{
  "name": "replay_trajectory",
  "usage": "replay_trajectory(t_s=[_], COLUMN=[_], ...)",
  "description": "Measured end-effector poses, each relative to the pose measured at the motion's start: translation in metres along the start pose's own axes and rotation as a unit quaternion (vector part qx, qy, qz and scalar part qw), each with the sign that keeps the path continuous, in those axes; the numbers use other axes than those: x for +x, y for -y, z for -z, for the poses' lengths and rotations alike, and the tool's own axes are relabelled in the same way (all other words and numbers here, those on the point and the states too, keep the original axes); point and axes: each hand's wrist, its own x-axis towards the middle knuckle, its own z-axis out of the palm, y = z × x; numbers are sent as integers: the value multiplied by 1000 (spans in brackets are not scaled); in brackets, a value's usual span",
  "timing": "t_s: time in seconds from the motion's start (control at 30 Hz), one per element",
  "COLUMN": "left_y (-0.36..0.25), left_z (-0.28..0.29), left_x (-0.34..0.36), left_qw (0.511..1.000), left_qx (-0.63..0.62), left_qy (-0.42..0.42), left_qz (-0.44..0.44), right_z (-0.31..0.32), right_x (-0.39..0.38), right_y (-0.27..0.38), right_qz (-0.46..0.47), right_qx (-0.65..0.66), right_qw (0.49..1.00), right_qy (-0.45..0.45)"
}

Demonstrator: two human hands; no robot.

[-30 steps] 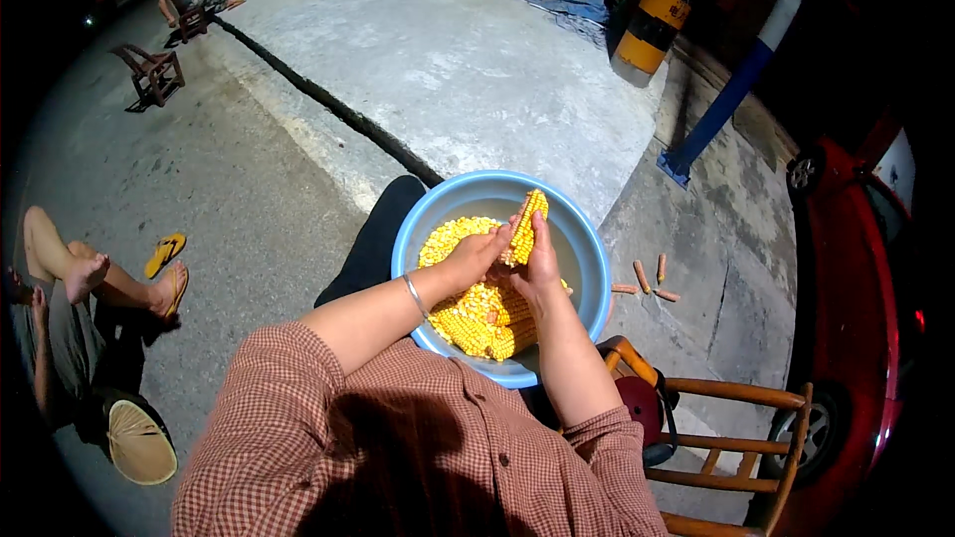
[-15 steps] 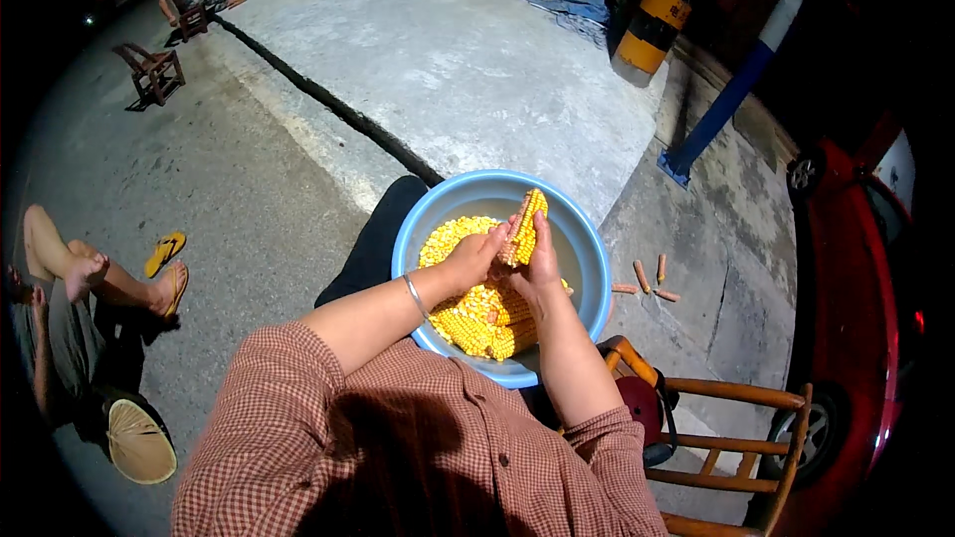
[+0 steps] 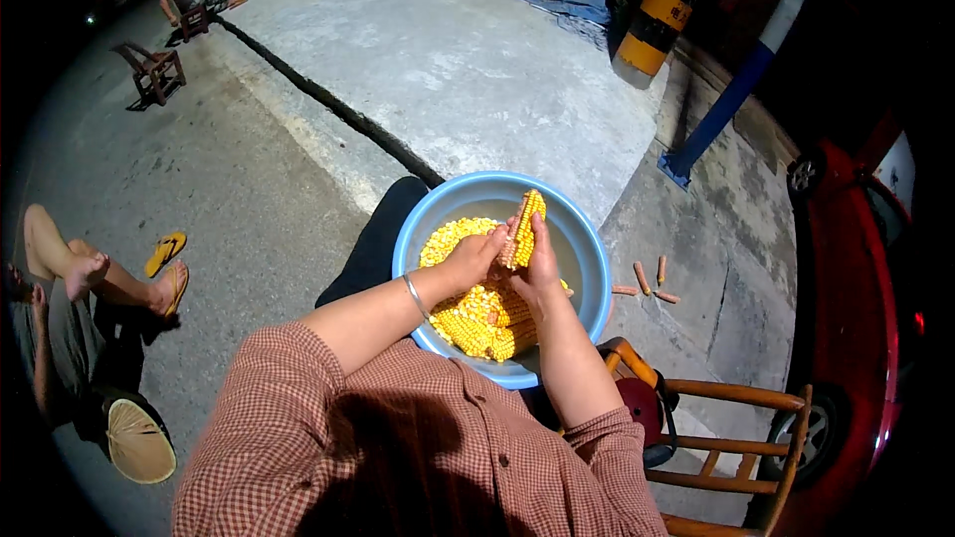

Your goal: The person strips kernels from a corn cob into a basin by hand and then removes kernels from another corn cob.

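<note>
Both hands grip one ear of corn [image 3: 526,224], tilted upward over a blue basin [image 3: 587,229]. Yellow kernels cover its right side, while a strip on its left is bare, pinkish cob. My left hand [image 3: 476,261], with a silver bracelet at the wrist, presses its fingers against the bare strip. Closed around the lower part from the right is my right hand [image 3: 542,264]. Beneath them the basin holds loose kernels [image 3: 453,239] and whole ears of corn [image 3: 468,330] towards its near side. The hands partly hide the basin's contents.
Several stripped cobs [image 3: 643,276] lie on the ground right of the basin. A wooden chair [image 3: 736,443] stands at my right, near a red car [image 3: 856,318]. To the left are a seated person's legs [image 3: 75,264], a yellow sandal [image 3: 165,253] and a woven fan [image 3: 140,441].
The ear of corn and both hands have shifted very slightly. My hold on the ear looks the same.
</note>
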Motion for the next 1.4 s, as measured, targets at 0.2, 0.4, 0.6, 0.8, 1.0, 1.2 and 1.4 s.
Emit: replay_trajectory(t_s=[0.2,0.4,0.6,0.8,1.0,1.2,1.4], left_y=[-9,9,-1,-7,25,-7,12], left_z=[5,3,1,3,3,3,-1], left_x=[5,6,1,-1,12,2,7], left_qw=[993,999,998,999,998,997,998], left_qx=[-18,-4,-17,40,26,-29,38], left_qy=[12,28,58,30,-46,20,50], left_qz=[120,20,22,13,-34,69,10], right_z=[1,5,8,15,-3,2,0], right_x=[3,6,5,9,0,1,0], right_y=[-3,-8,-4,-7,-3,0,-1], right_qz=[12,58,18,14,2,-3,-6], right_qx=[-7,-144,-98,-63,-9,1,-97], right_qw=[1000,988,994,997,1000,1000,995], right_qy=[15,9,49,43,23,30,-1])
